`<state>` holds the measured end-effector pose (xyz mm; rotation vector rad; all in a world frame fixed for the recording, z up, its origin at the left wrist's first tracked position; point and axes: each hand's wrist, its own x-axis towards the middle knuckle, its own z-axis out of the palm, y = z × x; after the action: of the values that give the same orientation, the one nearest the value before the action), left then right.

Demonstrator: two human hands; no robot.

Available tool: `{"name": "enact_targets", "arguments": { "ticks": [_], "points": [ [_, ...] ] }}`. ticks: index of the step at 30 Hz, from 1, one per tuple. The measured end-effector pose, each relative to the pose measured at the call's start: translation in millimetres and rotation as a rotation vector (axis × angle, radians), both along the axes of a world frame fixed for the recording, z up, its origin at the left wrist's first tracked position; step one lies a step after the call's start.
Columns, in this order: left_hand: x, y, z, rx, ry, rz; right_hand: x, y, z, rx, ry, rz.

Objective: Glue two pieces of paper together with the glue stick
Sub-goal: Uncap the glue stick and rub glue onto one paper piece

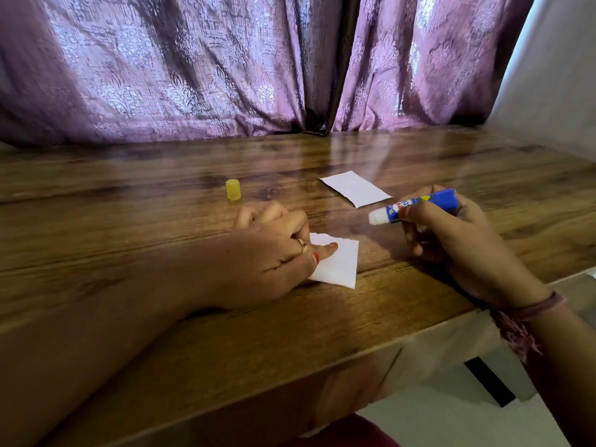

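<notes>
glue stick [416, 206], blue-bodied with its white tip bare, sits right of the frame's centre, held off the table [161, 204] in the right hand [458, 240], whose fingers [416, 217] are curled and clamped around the barrel. the stick lies nearly level, its white tip pointing toward the left of the frame and sticking out past the fingers, its blue end rising toward the upper right above the hand. the tip hangs above bare wood, apart from both papers. just below and left of it, near the middle of the frame, the near piece of paper [338, 266] lies flat on the table; the left hand [267, 256] rests on its left edge, the fingers loosely bent and close together, one red-nailed fingertip [332, 246] and the thumb pressing on the sheet, a ring on one finger. the far piece of paper [356, 188] lies flat above centre, just beyond the glue tip and not touched by either hand. a yellow cap [233, 189] stands upright on the table at left of centre, beyond the left hand's knuckles and well apart from the stick. a purple patterned curtain [193, 66] fills the top of the frame behind the table.
</notes>
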<state>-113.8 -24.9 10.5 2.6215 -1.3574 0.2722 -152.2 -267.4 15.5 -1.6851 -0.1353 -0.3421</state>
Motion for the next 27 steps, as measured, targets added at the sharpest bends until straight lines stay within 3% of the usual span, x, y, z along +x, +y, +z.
{"name": "enact_targets", "arguments": {
  "ticks": [7, 16, 21, 27],
  "points": [
    [0, 1, 5, -0.186, 0.08, 0.041, -13, -8, -3, 0.064, 0.028, -0.006],
    [21, 23, 2, 0.104, 0.029, -0.047, -16, -6, -3, 0.115, 0.055, 0.008],
    [11, 20, 11, 0.061, 0.114, -0.134, -15, -6, -4, 0.144, 0.061, -0.003],
    [5, 13, 10, 0.068, 0.097, -0.096, -14, -5, -4, 0.166, 0.069, 0.035]
  ]
}}
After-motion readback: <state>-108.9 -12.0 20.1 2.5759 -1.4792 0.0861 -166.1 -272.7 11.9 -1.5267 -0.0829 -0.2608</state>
